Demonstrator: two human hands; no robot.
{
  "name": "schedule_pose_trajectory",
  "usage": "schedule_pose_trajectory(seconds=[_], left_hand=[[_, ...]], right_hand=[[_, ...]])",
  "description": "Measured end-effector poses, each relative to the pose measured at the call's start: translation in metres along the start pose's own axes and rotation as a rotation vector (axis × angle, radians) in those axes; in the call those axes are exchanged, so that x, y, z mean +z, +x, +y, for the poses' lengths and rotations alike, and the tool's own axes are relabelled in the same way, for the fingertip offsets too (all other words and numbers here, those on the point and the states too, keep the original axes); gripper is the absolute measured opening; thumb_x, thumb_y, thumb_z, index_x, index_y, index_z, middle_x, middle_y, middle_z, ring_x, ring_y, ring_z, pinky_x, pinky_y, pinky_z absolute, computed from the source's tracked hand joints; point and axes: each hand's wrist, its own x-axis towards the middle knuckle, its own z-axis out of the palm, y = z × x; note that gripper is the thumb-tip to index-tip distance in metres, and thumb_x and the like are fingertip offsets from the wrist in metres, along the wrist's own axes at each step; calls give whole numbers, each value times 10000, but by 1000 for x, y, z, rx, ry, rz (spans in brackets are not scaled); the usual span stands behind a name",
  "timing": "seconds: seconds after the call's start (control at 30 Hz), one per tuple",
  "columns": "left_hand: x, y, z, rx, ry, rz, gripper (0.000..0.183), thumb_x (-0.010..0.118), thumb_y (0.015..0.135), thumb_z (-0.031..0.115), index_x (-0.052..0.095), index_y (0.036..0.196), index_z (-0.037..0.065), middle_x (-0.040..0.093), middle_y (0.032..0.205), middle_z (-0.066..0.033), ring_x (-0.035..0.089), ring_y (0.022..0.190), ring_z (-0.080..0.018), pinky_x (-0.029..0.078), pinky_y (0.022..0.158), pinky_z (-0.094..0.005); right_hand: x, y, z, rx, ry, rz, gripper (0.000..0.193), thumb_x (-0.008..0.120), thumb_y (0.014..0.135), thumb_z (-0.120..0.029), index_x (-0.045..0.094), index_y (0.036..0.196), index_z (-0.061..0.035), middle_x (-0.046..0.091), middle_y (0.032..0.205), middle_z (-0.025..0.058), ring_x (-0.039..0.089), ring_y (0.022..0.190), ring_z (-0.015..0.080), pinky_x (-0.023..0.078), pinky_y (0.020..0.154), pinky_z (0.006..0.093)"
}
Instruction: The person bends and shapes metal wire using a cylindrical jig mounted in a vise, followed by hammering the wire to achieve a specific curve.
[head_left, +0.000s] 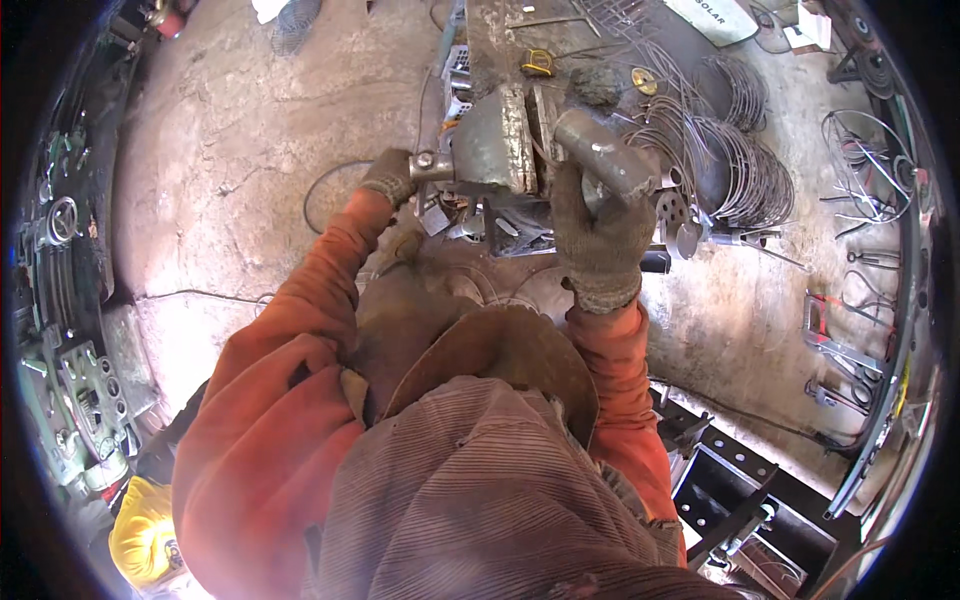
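A heavy grey bench vise (486,145) stands in front of me, its worn jaws facing right. My gloved left hand (388,176) is closed at the left end of the vise, on the handle by its round screw head (432,165). At the right of the jaws, my gloved right hand (604,235) grips a short, thick bent metal pipe (604,150). One of its fingers points up beside the jaw, with the pipe leaning over the hand. Whether the pipe touches the jaws, I cannot tell.
A yellow tape measure (537,63) and a brass-coloured disc (644,80) lie on the bench beyond the vise. Coiled rods (745,175) are to the right. A red-framed hacksaw (825,325) lies farther right. A machine with a handwheel (62,220) stands at the left.
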Motion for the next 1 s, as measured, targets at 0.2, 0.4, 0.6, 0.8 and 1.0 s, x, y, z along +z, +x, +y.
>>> schedule_pose_trajectory(seconds=[0.2, 0.4, 0.6, 0.8, 1.0], left_hand=[[-19, -17, 34, -89, -460, -66, 352, 611, 1006, 402, 682, 1186, 108, 728, 831, -128, 655, 601, -235, 524, 517, -349], [-88, -56, 162, 364, -794, 291, 678, 454, 1024, 638, 679, 1201, 24, 768, 862, -107, 489, 503, -71, 318, 421, -225], [-44, -203, 177, 356, -621, -293, 919, 344, 988, 791, 716, 1200, -22, 764, 991, -145, 505, 565, -104, 412, 558, -247], [7, -147, 61, -48, -600, -189, 1055, 269, 946, 863, 680, 1252, -59, 753, 1007, -183, 475, 584, -128, 387, 547, -298], [-53, -52, 112, -65, -625, 110, 992, 306, 901, 899, 744, 1119, 36, 674, 747, -55, 413, 506, -110, 301, 504, -229]], right_hand=[[1, -3, -1, 113, -54, -29, 237, 802, 868, -98, 708, 1076, -35, 747, 924, 194, 740, 769, 404, 580, 634, 456], [2, 1, -2, 162, 6, -42, 301, 781, 896, -88, 709, 1183, -36, 760, 1034, 154, 752, 946, 281, 575, 849, 381], [6, 0, 10, 57, 50, 56, 241, 795, 881, -116, 718, 1100, -49, 745, 978, 176, 745, 852, 375, 582, 709, 437], [7, -5, 13, 135, -1, 15, 252, 801, 877, -146, 724, 1095, -46, 748, 991, 185, 740, 844, 368, 580, 725, 431], [7, 0, 8, 118, 94, 26, 258, 795, 873, -122, 717, 1106, -44, 749, 1008, 185, 736, 874, 365, 578, 747, 425]])
